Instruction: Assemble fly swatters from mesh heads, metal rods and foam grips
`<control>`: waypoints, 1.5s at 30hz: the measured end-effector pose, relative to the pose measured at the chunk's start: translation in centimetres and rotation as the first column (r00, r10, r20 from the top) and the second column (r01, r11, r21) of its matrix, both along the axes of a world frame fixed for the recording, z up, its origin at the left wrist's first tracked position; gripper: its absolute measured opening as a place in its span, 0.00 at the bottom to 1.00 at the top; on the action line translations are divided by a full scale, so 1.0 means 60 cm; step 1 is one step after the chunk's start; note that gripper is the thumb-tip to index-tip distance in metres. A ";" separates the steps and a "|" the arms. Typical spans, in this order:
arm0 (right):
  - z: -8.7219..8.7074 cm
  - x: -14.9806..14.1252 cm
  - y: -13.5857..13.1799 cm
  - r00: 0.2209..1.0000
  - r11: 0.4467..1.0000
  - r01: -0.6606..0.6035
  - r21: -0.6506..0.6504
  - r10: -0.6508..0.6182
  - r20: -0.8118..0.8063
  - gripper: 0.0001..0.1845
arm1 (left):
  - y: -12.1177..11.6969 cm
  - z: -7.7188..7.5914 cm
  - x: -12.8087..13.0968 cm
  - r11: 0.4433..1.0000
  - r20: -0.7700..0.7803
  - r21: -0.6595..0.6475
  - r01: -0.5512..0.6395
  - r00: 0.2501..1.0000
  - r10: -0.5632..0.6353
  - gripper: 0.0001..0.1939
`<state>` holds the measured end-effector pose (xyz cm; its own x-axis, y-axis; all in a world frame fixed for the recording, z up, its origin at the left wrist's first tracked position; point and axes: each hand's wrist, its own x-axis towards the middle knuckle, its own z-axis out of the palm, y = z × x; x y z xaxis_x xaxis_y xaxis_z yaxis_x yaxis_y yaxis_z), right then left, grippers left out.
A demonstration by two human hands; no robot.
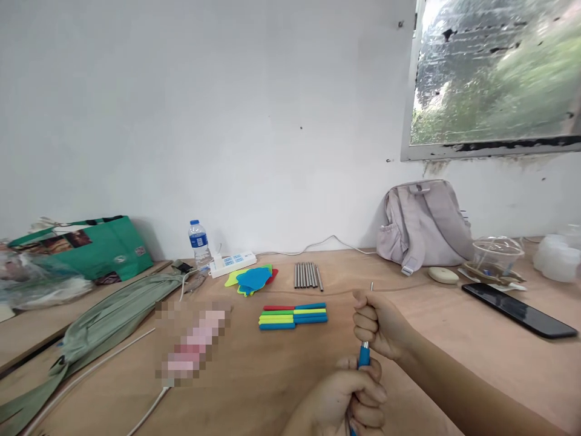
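My left hand (351,393) is wrapped round a blue handle (364,356), part of which shows above the fist and part below it. Just above, my right hand (374,324) is closed round a thin metal rod (372,286), whose tip sticks out over the thumb. The rod stands nearly upright and meets the blue handle between the two fists. To the left on the table lie blue, yellow, green and red tubes (293,316) side by side in two columns. Behind them is a row of several metal rods (307,275).
Flat coloured pieces (254,278) are piled by a white power strip (233,264) and a water bottle (198,242). A backpack (426,224) leans on the wall; a black phone (520,310) lies at right. A green bag (104,248) and cables are at left.
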<state>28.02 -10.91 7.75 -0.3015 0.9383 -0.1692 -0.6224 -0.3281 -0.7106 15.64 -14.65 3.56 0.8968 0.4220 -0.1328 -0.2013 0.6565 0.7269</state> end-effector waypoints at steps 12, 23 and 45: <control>0.012 0.057 0.056 0.993 0.950 0.081 0.301 -0.052 -0.102 0.22 | -0.002 -0.021 -0.046 0.998 -0.035 0.001 0.068 0.997 -0.068 0.12; -0.058 0.143 0.138 0.779 0.865 0.292 0.408 -0.463 0.424 0.08 | 0.024 0.025 -0.076 0.368 -0.343 0.927 0.073 0.560 0.754 0.11; -0.183 0.121 0.217 0.623 0.885 0.035 0.464 -0.382 0.682 0.12 | 0.135 -0.066 -0.091 -0.313 -0.136 0.842 0.439 0.735 0.664 0.18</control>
